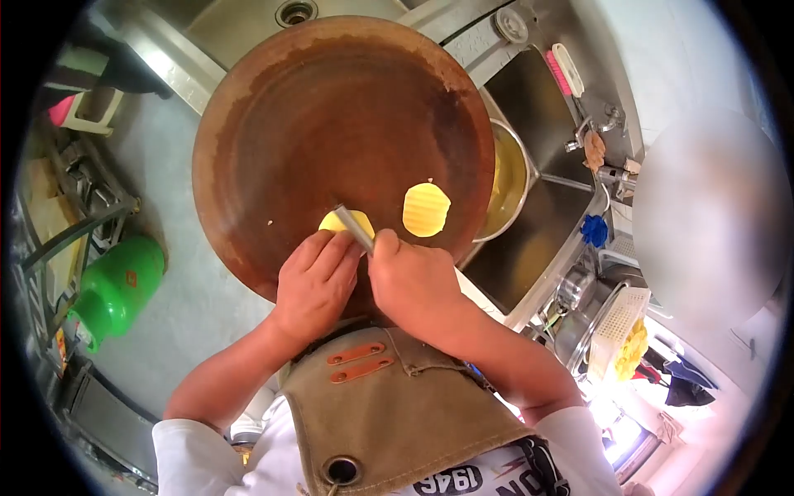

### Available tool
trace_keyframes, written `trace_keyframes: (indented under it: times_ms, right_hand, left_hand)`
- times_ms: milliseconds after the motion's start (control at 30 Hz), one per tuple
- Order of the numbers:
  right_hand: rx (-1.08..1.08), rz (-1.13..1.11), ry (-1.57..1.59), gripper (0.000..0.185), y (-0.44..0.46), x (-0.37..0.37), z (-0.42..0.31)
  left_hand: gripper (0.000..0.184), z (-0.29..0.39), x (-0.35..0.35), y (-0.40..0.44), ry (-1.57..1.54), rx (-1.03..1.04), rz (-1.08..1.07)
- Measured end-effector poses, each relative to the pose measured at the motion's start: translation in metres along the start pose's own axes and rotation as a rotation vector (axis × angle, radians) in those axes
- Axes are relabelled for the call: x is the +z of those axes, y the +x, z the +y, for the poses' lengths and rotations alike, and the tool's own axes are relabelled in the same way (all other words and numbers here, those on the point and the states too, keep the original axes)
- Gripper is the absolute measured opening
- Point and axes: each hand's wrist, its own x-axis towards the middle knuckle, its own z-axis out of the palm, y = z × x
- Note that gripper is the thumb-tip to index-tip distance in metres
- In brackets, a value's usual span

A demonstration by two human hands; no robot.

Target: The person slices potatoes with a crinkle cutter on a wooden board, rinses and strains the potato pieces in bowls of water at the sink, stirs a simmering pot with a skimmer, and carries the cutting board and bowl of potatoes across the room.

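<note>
- We see a yellow piece (332, 222) lying on a large, round, brown chopping board (331, 116), close to the board's near edge.
- A narrow metal blade (356, 228) slants across the piece; we cannot tell how deep it sits.
- Our left hand (317, 279) has a narrow grip, fingers bent together, holding the yellow piece against the board.
- Our right hand (411, 279) is closed around the near end of the blade.
- Just to the right, apart from the blade, a ridged yellow slice (426, 210) lies flat on the board.
- Past the board's right edge, we see part of a round metal pot (524, 174) with yellowish contents, beside a steel sink (542, 240).
- Farther right are a pink-bristled brush (567, 70) and a white basket (611, 331) holding yellow pieces (631, 350).
- Well to the left, a green gas cylinder (124, 285) lies tilted near a metal rack (78, 233).
</note>
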Motion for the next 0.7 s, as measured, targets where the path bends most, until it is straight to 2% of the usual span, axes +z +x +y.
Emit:
trace_keyframes:
  times_ms: [100, 333, 700]
  right_hand:
    - [0.156, -0.02, -0.035, 0.02, -0.003, -0.017, 0.006]
    - [-0.045, 0.01, 0.038, 0.017, -0.017, -0.03, -0.016]
    - [-0.087, 0.028, -0.01, 0.018, -0.012, -0.022, -0.026]
  left_hand:
    - [0.032, -0.007, 0.001, -0.007, -0.066, 0.03, 0.08]
    - [0.032, -0.015, -0.007, -0.014, -0.136, 0.048, 0.135]
    - [0.032, -0.015, -0.005, -0.011, -0.154, -0.004, 0.044]
